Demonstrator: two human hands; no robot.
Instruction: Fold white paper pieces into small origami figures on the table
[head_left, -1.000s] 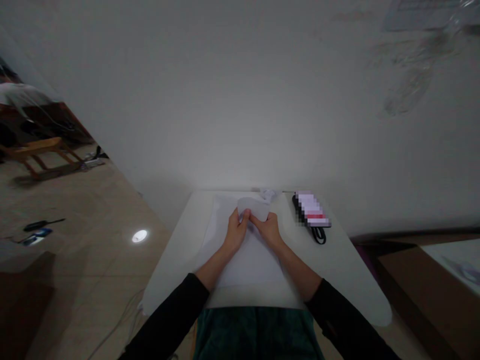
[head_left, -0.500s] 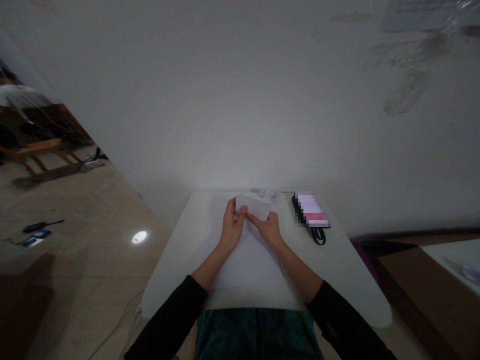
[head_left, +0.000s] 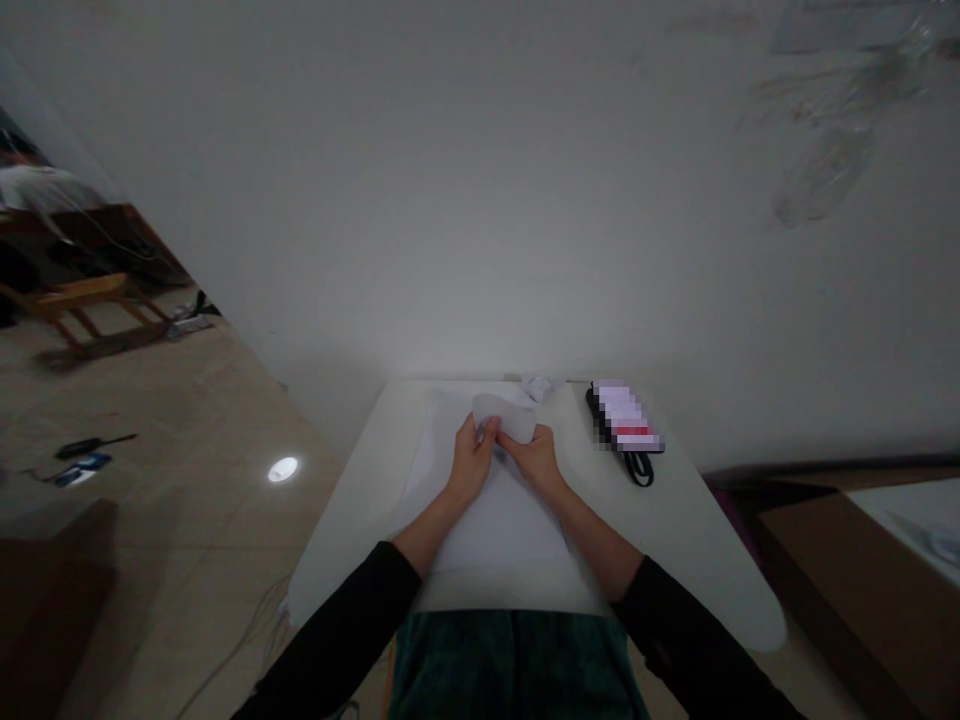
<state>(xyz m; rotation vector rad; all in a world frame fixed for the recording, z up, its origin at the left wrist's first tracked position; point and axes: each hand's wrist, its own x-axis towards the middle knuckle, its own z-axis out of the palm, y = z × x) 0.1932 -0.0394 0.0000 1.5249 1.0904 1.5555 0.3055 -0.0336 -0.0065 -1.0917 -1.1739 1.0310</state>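
A small piece of white paper [head_left: 510,413] is held up between both hands, its upper part bending over. My left hand [head_left: 472,458] pinches its left side, thumb on the near face. On its right side my right hand [head_left: 534,456] grips it, the thumb pointing in to meet the left thumb. The fingers behind the paper are hidden. Below the hands a larger white sheet [head_left: 495,530] lies flat on the white table [head_left: 637,560]. Crumpled white paper [head_left: 538,387] sits at the table's back edge, just beyond the hands.
Right of the hands lies a phone-like device [head_left: 626,415], its screen blurred out, with a looped black cable [head_left: 640,468]. The wall [head_left: 480,200] rises right behind the table. A cardboard box [head_left: 847,560] stands to the right, and a wooden stool [head_left: 90,295] is far left.
The paper's upper part has curled over, where it stood flatter before. My left hand has shifted slightly right and down, bringing the thumbs closer together.
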